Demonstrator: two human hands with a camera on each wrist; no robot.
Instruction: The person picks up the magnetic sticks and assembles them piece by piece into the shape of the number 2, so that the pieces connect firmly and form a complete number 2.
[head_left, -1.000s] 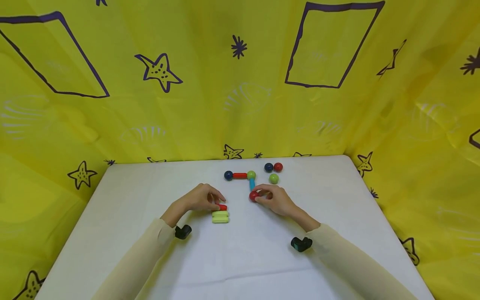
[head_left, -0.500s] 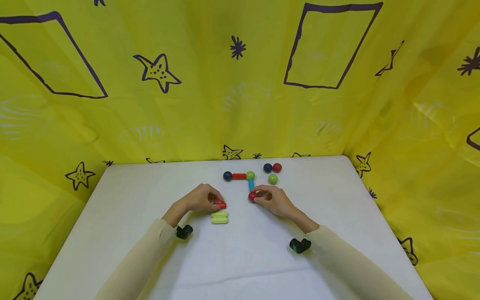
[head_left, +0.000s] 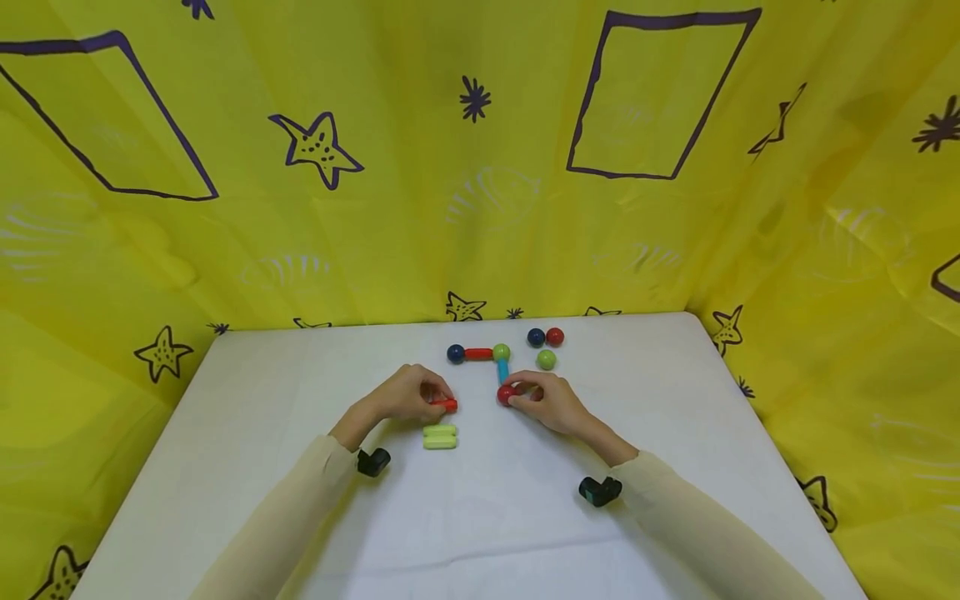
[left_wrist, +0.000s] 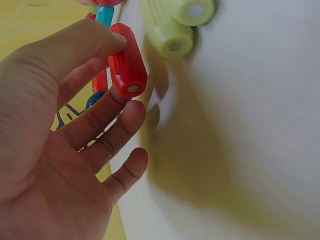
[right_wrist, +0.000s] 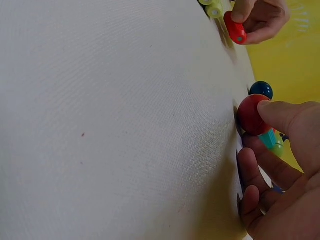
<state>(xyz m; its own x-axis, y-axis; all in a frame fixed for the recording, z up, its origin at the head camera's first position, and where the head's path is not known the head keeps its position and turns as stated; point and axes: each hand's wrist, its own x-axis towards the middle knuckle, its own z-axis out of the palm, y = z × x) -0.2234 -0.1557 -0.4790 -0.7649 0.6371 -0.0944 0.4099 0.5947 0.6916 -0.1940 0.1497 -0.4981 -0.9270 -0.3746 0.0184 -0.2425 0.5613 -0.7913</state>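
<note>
My left hand (head_left: 408, 395) pinches a red magnetic rod (left_wrist: 128, 62) between thumb and index finger; a metal disc shows in its end. The other fingers spread loosely in the left wrist view. Just below it, two pale green rods (head_left: 439, 437) lie side by side on the table. My right hand (head_left: 551, 402) pinches a red ball (right_wrist: 252, 115) at the near end of a blue rod (head_left: 503, 372). That rod meets a green ball (head_left: 501, 352), from which another red rod (head_left: 478, 354) runs left to a dark blue ball (head_left: 456, 354).
Right of the joined pieces lie a loose dark blue ball (head_left: 536, 337), a red ball (head_left: 555, 337) and a green ball (head_left: 547, 359). The white-covered table (head_left: 465, 517) ends at a yellow patterned curtain (head_left: 390, 233) at the back and sides.
My left hand has lifted the red rod away from the pale green rods, moving it slightly forward. The right hand stays on the red ball.
</note>
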